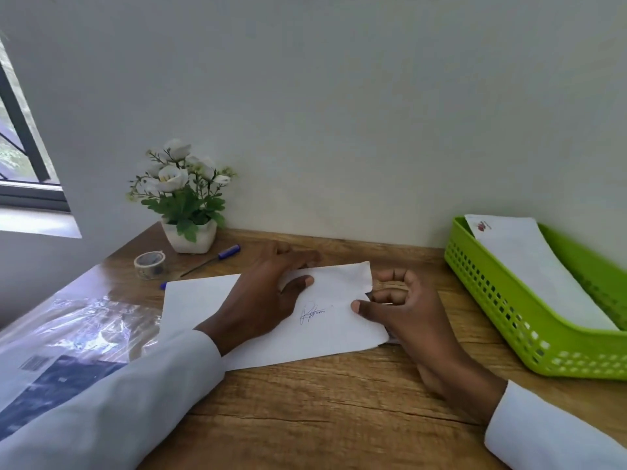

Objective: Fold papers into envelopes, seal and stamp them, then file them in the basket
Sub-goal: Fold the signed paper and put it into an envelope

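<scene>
Paper, folded with a blue signature up, lies on the counter in front of you. Your left hand rests on it, fingers fairly straight, likely to keep it from sliding; your right hand pinches its right edge between thumb and curled fingers, probably working the fold there. At your right, well apart, the green basket holds a stamped envelope leaning along its length. Tape roll and pen wait behind.

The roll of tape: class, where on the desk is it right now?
In the head view, the roll of tape sits at the desk's far left, just left of the white flowerpot, with the blue pen to its right.
</scene>
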Demonstrator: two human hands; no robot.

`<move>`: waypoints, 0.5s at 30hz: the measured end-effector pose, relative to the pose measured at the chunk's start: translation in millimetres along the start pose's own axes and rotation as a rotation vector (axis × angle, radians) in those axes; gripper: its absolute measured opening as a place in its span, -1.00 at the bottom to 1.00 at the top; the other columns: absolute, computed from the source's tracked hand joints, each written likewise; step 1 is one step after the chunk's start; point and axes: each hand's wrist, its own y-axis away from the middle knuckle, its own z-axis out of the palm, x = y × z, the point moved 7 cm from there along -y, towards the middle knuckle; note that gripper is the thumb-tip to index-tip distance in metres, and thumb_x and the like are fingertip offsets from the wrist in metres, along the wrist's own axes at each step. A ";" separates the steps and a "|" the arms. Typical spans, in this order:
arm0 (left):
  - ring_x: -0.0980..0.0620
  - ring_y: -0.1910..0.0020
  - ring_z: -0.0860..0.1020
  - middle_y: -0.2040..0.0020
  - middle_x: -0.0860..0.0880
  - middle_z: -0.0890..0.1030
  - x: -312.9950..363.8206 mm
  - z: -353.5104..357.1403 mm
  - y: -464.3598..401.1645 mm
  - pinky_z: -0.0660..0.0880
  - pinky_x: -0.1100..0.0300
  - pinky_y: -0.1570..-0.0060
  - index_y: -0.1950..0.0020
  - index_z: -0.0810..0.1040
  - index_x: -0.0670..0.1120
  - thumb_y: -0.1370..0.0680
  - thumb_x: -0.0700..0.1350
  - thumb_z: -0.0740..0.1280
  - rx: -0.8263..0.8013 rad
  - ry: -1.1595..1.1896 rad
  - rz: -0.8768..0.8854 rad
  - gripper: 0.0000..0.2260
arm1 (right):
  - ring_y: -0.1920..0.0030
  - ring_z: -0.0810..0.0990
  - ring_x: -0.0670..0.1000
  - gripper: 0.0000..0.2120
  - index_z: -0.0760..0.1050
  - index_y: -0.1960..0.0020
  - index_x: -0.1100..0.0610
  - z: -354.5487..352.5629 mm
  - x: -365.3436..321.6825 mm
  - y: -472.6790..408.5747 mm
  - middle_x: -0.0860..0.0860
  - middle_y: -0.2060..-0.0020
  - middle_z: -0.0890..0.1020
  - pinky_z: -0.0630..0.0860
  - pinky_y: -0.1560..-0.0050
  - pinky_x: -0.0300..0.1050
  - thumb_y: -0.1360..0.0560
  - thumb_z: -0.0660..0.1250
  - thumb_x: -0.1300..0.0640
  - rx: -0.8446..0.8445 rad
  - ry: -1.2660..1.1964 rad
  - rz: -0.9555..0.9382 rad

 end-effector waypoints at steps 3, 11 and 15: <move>0.04 -0.24 0.39 -0.18 0.01 0.46 -2.2 1.9 2.4 0.39 0.11 -0.17 -0.39 0.41 0.18 -0.57 0.03 0.32 0.009 0.006 -0.004 -0.62 | 0.10 0.72 0.07 -0.55 0.48 -0.14 0.01 0.0 4.7 -1.1 0.09 0.12 0.72 0.64 0.26 -0.06 -0.34 0.58 0.21 -0.009 -0.043 0.070; -0.03 -0.46 0.10 -0.52 0.04 0.09 25.1 15.2 13.8 0.02 -0.25 -0.47 -0.54 -0.12 0.15 -0.20 0.60 0.23 -0.179 -0.355 0.180 0.08 | 0.05 0.64 0.05 -0.74 0.48 -0.05 0.06 -5.2 8.9 -10.3 0.02 0.14 0.69 0.54 0.21 -0.04 -0.46 0.41 0.33 0.011 -0.389 0.136; -0.05 -0.51 0.04 -0.55 0.06 0.03 20.2 19.4 12.3 -0.02 -0.32 -0.45 -0.53 -0.25 0.18 -0.22 0.56 0.27 -0.237 -0.353 0.118 0.09 | 0.11 0.66 0.01 -0.74 0.47 -0.06 0.12 0.1 4.3 -12.2 0.07 0.12 0.69 0.56 0.12 -0.04 -0.45 0.35 0.39 -0.043 -0.569 0.148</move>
